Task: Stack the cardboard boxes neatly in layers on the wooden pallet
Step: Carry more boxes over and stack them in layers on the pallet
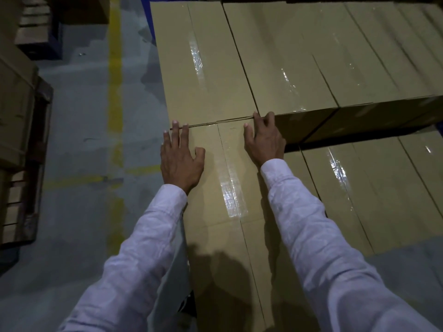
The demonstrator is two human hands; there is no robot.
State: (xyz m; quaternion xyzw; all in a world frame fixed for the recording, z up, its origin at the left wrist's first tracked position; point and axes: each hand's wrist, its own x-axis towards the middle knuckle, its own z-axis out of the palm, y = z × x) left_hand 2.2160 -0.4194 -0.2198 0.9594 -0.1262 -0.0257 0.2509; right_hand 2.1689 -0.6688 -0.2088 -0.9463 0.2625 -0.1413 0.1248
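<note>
the near box (223,188) lies lengthwise away from the person, under the 2 hands. left hand (182,161) lies flat on top, fingers straight; right hand (263,142), fingers also straight, rests at its far right corner. just beyond them its far end meets the next box (206,68).

Under our hands (182,161) we see matt tan cardboard boxes (208,75) sealed with glossy clear tape (230,195), our sleeves (318,226) are soft pale cloth, and left of the hands the floor (79,130) looks smooth grey concrete with worn yellow paint (115,68).
</note>
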